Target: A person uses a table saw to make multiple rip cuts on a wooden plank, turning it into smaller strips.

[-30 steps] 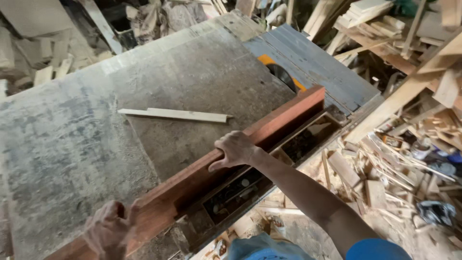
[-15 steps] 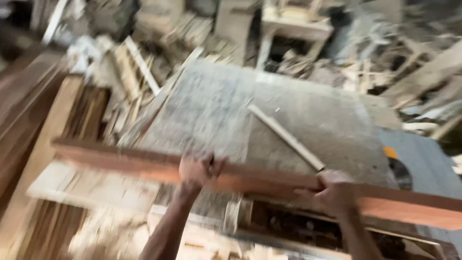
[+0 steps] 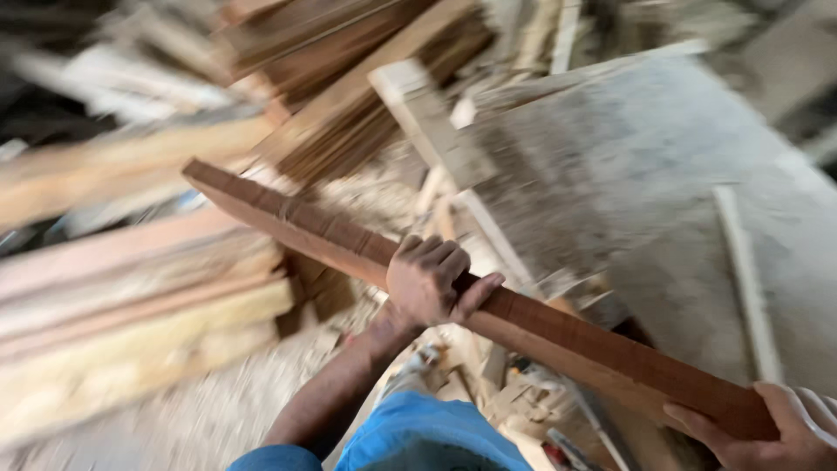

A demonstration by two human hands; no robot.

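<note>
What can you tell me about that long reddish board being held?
The board is a long, narrow plank of reddish-brown wood with squared edges and faint cross marks on its top face. It runs slantwise from upper left to lower right, off the table. The left hand wraps it near the middle; the right hand grips its near end. The picture is blurred.

Dusty grey worktable (image 3: 663, 174), stacked lumber (image 3: 131, 296)
</note>
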